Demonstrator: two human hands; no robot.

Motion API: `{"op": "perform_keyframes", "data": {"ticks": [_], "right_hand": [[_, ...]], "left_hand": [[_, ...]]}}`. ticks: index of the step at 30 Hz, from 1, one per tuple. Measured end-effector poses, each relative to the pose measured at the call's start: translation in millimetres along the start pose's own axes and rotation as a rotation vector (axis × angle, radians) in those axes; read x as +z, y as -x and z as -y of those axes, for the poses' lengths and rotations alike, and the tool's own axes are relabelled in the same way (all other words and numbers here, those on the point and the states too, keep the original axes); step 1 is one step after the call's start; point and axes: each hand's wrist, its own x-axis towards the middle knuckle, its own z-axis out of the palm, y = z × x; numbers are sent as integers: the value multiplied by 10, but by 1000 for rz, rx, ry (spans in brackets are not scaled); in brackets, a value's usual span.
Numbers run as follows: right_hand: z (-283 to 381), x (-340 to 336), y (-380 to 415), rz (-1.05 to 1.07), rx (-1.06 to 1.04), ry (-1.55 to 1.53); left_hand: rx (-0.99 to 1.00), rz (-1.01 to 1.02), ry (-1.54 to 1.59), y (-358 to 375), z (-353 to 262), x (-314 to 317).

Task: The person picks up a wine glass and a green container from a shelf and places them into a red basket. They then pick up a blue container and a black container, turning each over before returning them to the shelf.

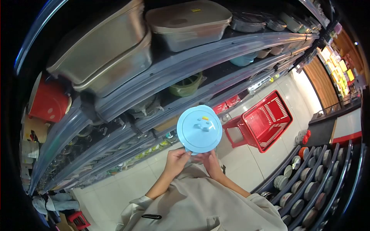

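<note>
In front of my body is a light blue round lid with a small raised grip and a yellow sticker on top. My left hand is closed on its near left rim, thumb against the edge. On the near right side my right hand also holds it, with fingers partly hidden under the rim. Whether a bowl sits beneath the lid is hidden from this angle.
Shelving on the left carries steel containers with lids, a green bowl and a red container. A red shopping basket rests on a red stool. Racks of dishes stand at lower right.
</note>
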Motion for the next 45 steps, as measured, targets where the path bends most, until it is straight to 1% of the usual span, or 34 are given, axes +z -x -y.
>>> {"op": "perform_keyframes", "data": {"ticks": [1,2,4,5,6,8,11,12,13,15,16,17,19,20,21,23,25,27,28,29,32,33,35,37,38,40,41,43,44,45], "right_hand": [[13,-16,-1,-44,31,-137],[33,-40,-4,-61,28,-134],[79,-111,-6,-249,67,-201],[94,-192,-8,-271,64,-204],[125,-279,-24,-290,50,-240],[198,-455,-28,-359,33,-303],[267,-830,-26,-455,7,-396],[452,-833,-38,-479,11,-396],[554,-914,-37,-494,2,-402],[757,-1132,-14,-619,-13,-418],[775,-1344,26,-614,-25,-411],[794,-1553,68,-620,-34,-412],[941,-1874,92,-751,-133,-414],[930,-2158,170,-732,-123,-399],[1027,-2293,211,-736,-123,-403],[1194,-2558,236,-862,-81,-307],[1348,-2855,272,-902,-65,-297],[1428,-3149,289,-987,-19,-278],[1451,-3253,275,-1054,5,-182],[1459,-3385,271,-1058,23,-189],[1410,-3781,212,-1107,167,-45],[1375,-3914,170,-1105,180,-52],[1251,-4183,104,-1051,336,-35],[1132,-4374,42,-1048,372,-37],[1066,-4478,13,-1045,421,-10],[948,-4645,-46,-1065,496,26],[887,-4723,-81,-1061,505,19],[688,-4898,-125,-984,466,-41],[631,-4950,-133,-983,477,-52],[630,-4972,-167,-1000,483,-8]], "left_hand": [[-57,78,-80,-29,8,-6],[-112,160,-161,-71,15,24],[-100,223,-142,-135,-64,225],[-84,270,-125,-171,-86,331],[-99,290,-126,-222,-57,419],[-48,352,-197,-342,42,609],[-108,382,-186,-508,192,967],[-171,425,-217,-561,204,1087],[-177,442,-223,-612,252,1222],[-196,539,-192,-742,359,1505],[-194,610,-277,-815,345,1613],[-192,620,-280,-870,347,1729],[-110,674,-417,-980,358,1947],[-113,679,-419,-1024,356,2048],[-128,679,-409,-1068,345,2146],[-147,681,-403,-1154,350,2309],[-196,655,-384,-1238,384,2447],[-207,618,-405,-1304,439,2572],[-210,584,-427,-1326,463,2622],[-228,579,-430,-1344,481,2660],[-257,527,-441,-1392,533,2718],[-282,499,-476,-1392,630,2699],[-323,466,-518,-1389,713,2677],[-244,426,-636,-1382,740,2663],[-261,423,-640,-1377,757,2661],[-194,375,-693,-1395,804,2647],[-202,371,-700,-1409,854,2615],[-350,327,-769,-1395,1037,2459],[-363,282,-760,-1349,1177,2337],[-376,279,-768,-1292,1282,2208]]}}
